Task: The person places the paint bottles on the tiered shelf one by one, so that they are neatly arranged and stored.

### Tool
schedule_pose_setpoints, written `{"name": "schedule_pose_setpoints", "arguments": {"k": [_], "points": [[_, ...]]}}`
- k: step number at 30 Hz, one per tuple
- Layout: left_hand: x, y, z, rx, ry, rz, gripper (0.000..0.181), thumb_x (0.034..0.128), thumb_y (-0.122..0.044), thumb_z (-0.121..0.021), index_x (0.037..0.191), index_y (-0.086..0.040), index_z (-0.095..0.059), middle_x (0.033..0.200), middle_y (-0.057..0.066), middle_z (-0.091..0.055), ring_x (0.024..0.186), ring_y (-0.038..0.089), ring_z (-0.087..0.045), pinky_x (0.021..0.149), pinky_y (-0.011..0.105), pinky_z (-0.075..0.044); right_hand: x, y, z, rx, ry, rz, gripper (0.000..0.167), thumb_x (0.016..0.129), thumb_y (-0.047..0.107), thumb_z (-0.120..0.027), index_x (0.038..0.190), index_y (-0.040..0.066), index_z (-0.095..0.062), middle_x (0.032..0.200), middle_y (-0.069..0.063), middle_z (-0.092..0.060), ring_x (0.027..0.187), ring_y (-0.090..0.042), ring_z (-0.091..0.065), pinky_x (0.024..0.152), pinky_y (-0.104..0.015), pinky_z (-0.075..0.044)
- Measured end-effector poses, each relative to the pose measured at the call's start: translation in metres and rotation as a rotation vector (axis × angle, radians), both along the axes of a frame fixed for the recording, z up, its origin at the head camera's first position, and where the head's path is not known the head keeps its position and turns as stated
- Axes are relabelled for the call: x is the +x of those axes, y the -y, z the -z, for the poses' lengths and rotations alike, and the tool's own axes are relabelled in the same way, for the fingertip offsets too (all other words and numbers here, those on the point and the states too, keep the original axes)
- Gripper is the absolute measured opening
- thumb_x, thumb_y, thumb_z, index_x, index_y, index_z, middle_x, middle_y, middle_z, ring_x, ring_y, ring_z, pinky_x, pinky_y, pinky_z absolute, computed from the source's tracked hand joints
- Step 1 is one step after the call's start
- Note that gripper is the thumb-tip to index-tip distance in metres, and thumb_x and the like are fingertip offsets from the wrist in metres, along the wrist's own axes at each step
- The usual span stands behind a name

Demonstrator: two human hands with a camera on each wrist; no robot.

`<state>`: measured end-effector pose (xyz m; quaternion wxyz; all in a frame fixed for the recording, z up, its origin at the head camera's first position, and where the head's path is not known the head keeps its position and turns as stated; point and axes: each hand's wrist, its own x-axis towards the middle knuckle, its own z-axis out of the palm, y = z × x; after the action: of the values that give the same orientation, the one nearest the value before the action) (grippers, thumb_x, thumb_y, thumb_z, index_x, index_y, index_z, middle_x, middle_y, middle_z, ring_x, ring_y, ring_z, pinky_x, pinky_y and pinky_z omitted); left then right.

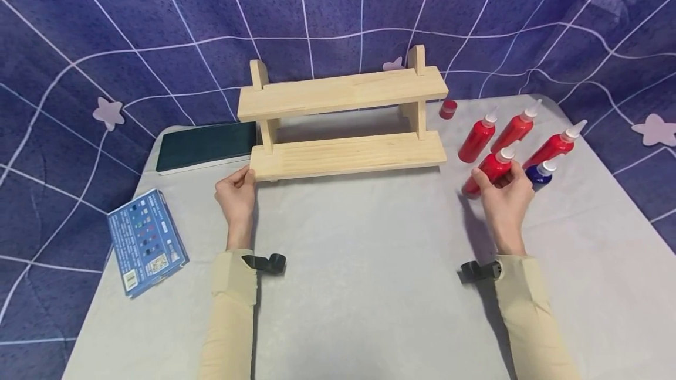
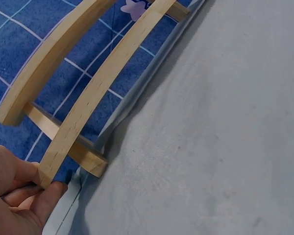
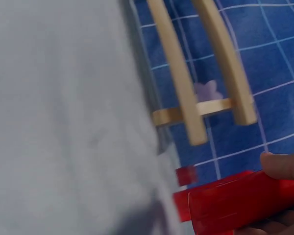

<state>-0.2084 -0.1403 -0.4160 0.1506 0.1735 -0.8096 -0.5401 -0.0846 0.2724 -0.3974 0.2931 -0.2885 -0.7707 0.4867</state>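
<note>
Table stretches between forearms, up to shelf near far edge. Book just left of shelf; box along left edge. Left hand: nearly closed, thumb and fingers pinching shelf's lower left corner. Right hand: curled round red bottle, parted to its width; blue bottle, three more reds beside, toward right edge.

Both arms (sleeved, roughly parallel) reach forward, well apart; the left hand pinches, the right hand curls in a grip.
</note>
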Motion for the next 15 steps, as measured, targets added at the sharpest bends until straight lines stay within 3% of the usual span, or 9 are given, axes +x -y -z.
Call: {"name": "schedule_pose_setpoints", "arguments": {"k": [9,15], "points": [[0.000,0.000,-0.001,0.015,-0.009,0.005,0.024,0.0953,-0.011,-0.062,0.116,0.000,-0.070,0.110,0.020,-0.071,0.094,0.023,-0.071,0.071,0.013,-0.057,-0.006,0.009,-0.029,0.037,-0.070,-0.050,0.032,0.082,0.014,-0.078,0.111,0.004,-0.066,0.087,0.007,-0.066,0.074,0.003,-0.060,0.069,-0.008,-0.050],[0.001,0.001,-0.001,-0.002,-0.005,0.003,0.024,0.0952,-0.012,-0.063,0.115,-0.001,-0.070,0.108,0.019,-0.071,0.093,0.023,-0.071,0.067,0.011,-0.055,-0.017,0.017,-0.041,0.025,-0.114,-0.085,0.033,0.081,0.010,-0.079,0.111,0.006,-0.068,0.089,0.006,-0.068,0.078,0.002,-0.061,0.072,-0.009,-0.051]]}}
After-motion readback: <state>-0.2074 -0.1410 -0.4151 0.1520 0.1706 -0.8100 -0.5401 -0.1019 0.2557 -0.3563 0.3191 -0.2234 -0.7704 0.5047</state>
